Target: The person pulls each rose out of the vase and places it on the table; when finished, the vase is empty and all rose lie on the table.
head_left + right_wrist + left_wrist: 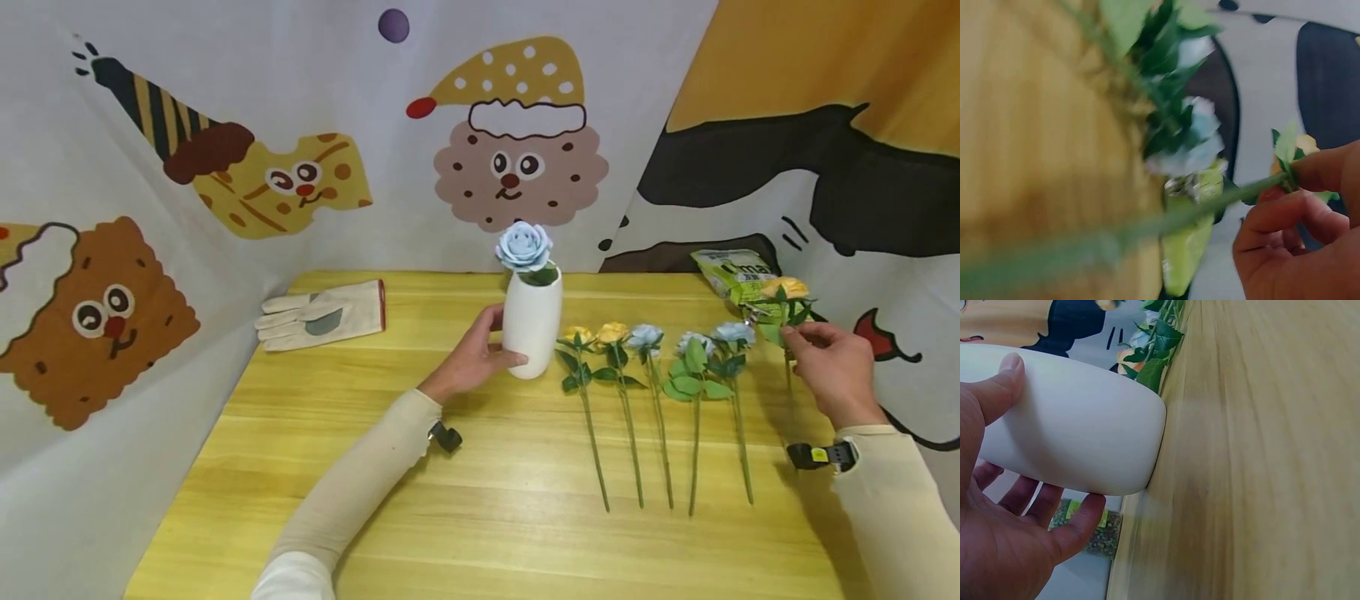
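Observation:
A white vase (533,325) stands on the table with one blue artificial rose (525,247) in its mouth. My left hand (477,353) holds the vase from its left side, thumb across the front; in the left wrist view the fingers curve round the vase (1085,425). At the far right my right hand (836,367) pinches the stem of an orange-yellow artificial rose (786,289) just under its leaves. In the right wrist view this green stem (1210,203) runs from between thumb and fingers. Much of its bloom is hidden there by the hand.
Between the hands lie several roses in a row, stems towards me: two yellow ones (612,333) and three blue ones (645,337). Behind them on the right is a green plastic packet (723,275). A white work glove (330,315) lies at the back left of the wooden table (480,517).

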### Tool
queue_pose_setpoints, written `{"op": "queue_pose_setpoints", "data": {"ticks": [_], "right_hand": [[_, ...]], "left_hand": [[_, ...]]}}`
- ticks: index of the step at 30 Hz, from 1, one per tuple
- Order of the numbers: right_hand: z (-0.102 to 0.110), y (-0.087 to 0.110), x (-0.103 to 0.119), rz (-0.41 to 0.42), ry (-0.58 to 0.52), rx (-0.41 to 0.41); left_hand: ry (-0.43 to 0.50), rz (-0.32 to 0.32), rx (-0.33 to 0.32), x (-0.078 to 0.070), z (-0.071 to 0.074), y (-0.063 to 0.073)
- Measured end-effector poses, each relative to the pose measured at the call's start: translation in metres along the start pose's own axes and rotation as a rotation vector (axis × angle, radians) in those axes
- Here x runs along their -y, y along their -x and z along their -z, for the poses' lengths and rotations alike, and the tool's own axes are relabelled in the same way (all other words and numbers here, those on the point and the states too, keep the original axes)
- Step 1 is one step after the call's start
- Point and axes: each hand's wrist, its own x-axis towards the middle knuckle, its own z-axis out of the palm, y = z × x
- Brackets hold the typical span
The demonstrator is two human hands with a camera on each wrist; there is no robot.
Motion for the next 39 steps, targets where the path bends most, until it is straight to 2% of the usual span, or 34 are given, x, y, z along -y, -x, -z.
{"op": "queue_pose_setpoints", "data": {"ticks": [3, 13, 19, 27, 39], "right_hand": [[0.000, -0.005, -0.012, -0.005, 0.095, 0.030], [0.001, -0.009, -0.031, 0.027, 0.291, 0.156], [0.001, -0.013, -0.037, 0.035, 0.306, 0.198], [0.003, -0.011, -0.035, 0.054, 0.295, 0.301], [-0.010, -0.010, -0.027, 0.160, 0.314, 0.375]], "left_hand": [[0.002, 0.004, 0.004, 0.001, -0.001, -0.001], [0.001, 0.007, -0.007, 0.001, -0.001, -0.001], [-0.004, 0.010, -0.004, 0.001, -0.001, -0.001], [-0.004, 0.018, 0.000, 0.000, -0.001, -0.001], [-0.013, 0.007, 0.004, 0.000, -0.001, 0.000]]}}
